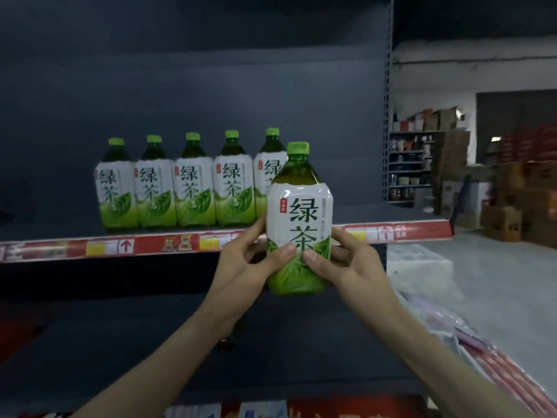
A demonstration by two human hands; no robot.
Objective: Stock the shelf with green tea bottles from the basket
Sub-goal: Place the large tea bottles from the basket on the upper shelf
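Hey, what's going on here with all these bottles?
A person is stocking a store shelf with green tea. Five bottles already stand upright in a row on it. Both hands, the left hand and right hand, hold a sixth bottle upright in front of the shelf edge, just right of the row. It is not yet on the shelf. The basket is out of view.

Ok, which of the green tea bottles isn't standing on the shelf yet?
The held bottle, gripped by the left hand and right hand in front of the shelf edge; the five shelved bottles stand in a row.
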